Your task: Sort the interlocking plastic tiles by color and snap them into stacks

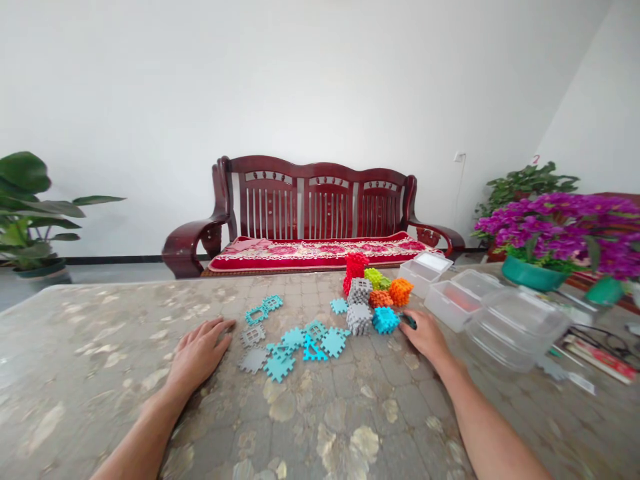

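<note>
My left hand (204,348) lies flat on the table, fingers spread, holding nothing. Just right of it are a grey window-frame tile (253,335) and a plain grey tile (254,360). Several loose teal interlocking tiles (279,365) and a bright blue triangle-patterned tile (314,349) lie near the middle. My right hand (424,335) rests beside a blue tile stack (386,321), its thumb and forefinger curled around something small and dark that I cannot make out. Grey stacks (359,319), a red stack (355,272), a lime stack (376,278) and orange stacks (401,291) stand close together.
Clear plastic boxes (453,305) stand right of my right hand, beside a larger clear container (517,327). Purple flowers (560,223) in a green pot, glasses (607,340) and a red-and-white box (600,359) are farther right. A wooden bench (320,200) stands behind the patterned table (310,427).
</note>
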`<state>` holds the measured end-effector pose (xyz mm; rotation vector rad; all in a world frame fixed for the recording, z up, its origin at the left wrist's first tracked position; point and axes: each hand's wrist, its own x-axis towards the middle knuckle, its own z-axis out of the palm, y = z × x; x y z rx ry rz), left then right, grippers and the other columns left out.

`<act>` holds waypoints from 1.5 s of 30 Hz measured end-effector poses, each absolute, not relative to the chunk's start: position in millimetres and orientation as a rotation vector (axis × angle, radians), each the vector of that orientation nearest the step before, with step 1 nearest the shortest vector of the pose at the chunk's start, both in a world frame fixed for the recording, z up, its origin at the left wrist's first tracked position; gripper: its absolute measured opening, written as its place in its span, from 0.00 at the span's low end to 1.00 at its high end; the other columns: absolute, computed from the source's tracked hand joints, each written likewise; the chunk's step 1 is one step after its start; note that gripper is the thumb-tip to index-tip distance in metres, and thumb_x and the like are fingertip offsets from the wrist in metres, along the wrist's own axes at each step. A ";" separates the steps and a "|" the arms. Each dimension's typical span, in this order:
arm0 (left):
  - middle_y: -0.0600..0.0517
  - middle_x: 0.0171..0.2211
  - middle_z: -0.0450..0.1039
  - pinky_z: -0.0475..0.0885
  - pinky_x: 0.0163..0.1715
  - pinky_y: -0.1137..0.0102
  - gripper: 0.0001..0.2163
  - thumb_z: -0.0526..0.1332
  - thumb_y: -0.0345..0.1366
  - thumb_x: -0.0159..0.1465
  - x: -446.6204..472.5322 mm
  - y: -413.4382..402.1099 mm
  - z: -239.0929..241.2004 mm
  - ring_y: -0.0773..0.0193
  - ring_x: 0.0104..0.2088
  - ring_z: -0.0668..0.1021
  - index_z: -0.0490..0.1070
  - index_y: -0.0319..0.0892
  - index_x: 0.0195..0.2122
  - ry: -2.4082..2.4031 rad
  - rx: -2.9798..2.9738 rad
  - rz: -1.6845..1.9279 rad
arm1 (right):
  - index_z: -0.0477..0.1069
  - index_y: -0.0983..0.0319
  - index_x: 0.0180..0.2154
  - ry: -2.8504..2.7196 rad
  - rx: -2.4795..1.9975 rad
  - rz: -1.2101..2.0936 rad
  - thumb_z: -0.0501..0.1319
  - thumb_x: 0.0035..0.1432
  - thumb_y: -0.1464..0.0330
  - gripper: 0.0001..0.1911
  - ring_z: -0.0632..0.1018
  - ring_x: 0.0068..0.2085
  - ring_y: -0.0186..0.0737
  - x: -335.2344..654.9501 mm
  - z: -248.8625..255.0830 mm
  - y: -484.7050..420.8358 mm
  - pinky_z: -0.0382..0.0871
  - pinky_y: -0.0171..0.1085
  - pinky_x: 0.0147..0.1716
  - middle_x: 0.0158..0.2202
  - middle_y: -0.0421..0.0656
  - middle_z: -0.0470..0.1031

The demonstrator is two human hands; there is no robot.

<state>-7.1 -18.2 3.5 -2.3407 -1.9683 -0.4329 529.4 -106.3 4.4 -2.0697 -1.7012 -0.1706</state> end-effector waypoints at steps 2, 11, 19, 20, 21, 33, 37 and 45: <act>0.49 0.61 0.68 0.61 0.61 0.54 0.22 0.46 0.44 0.67 -6.9 -18.5 3.8 0.52 0.62 0.68 0.71 0.50 0.57 -1.965 -2.335 -0.432 | 0.76 0.60 0.48 -1.697 -2.054 -0.197 0.58 0.57 0.65 0.18 0.77 0.51 0.50 529.9 2.0 -104.3 0.66 0.45 0.53 0.49 0.48 0.79; 0.49 0.61 0.68 0.61 0.61 0.56 0.21 0.47 0.42 0.67 0.5 -26.2 11.9 0.54 0.62 0.68 0.70 0.50 0.57 -1.995 -2.305 -0.423 | 0.75 0.60 0.49 -1.753 -2.021 -0.278 0.55 0.61 0.65 0.18 0.76 0.52 0.48 534.6 -9.1 -101.1 0.65 0.45 0.53 0.52 0.48 0.77; 0.48 0.63 0.65 0.60 0.61 0.55 0.21 0.46 0.41 0.69 10.6 -33.9 20.7 0.53 0.64 0.65 0.67 0.49 0.60 -2.032 -2.278 -0.325 | 0.77 0.63 0.44 -1.692 -1.935 -0.305 0.51 0.63 0.62 0.19 0.76 0.50 0.49 542.6 -19.3 -96.9 0.67 0.46 0.52 0.48 0.51 0.78; 0.47 0.63 0.65 0.60 0.61 0.54 0.21 0.46 0.41 0.69 11.7 -34.1 21.1 0.53 0.64 0.65 0.66 0.49 0.61 -2.029 -2.279 -0.314 | 0.77 0.63 0.44 -1.675 -1.926 -0.307 0.50 0.63 0.62 0.20 0.76 0.49 0.49 543.8 -20.7 -96.3 0.67 0.46 0.52 0.47 0.52 0.78; 0.47 0.64 0.65 0.59 0.62 0.54 0.21 0.46 0.41 0.69 12.7 -34.1 21.2 0.52 0.64 0.64 0.66 0.49 0.61 -2.028 -2.279 -0.302 | 0.77 0.64 0.44 -1.657 -1.917 -0.310 0.50 0.63 0.62 0.21 0.76 0.49 0.49 545.0 -22.2 -95.7 0.67 0.46 0.52 0.47 0.52 0.78; 0.47 0.67 0.59 0.54 0.64 0.52 0.23 0.45 0.43 0.70 17.1 -32.0 20.8 0.50 0.67 0.59 0.63 0.50 0.63 -2.144 -2.264 -0.281 | 0.77 0.65 0.43 -1.336 -1.797 -0.342 0.47 0.56 0.58 0.26 0.74 0.51 0.52 557.2 -23.6 -94.2 0.66 0.49 0.54 0.47 0.55 0.77; 0.46 0.66 0.60 0.56 0.63 0.52 0.25 0.40 0.46 0.70 21.6 -24.1 25.8 0.52 0.66 0.61 0.62 0.49 0.64 -2.167 -2.310 -0.285 | 0.78 0.65 0.41 -1.260 -1.781 -0.288 0.47 0.53 0.57 0.27 0.75 0.48 0.53 560.7 -25.1 -94.3 0.67 0.49 0.52 0.45 0.55 0.78; 0.48 0.69 0.56 0.53 0.63 0.48 0.24 0.40 0.47 0.71 73.5 5.7 33.6 0.53 0.68 0.58 0.58 0.53 0.65 -2.001 -2.578 -0.309 | 0.79 0.64 0.40 -1.124 -1.844 -0.133 0.48 0.49 0.55 0.29 0.76 0.45 0.54 563.7 -21.9 -98.0 0.68 0.50 0.48 0.44 0.54 0.79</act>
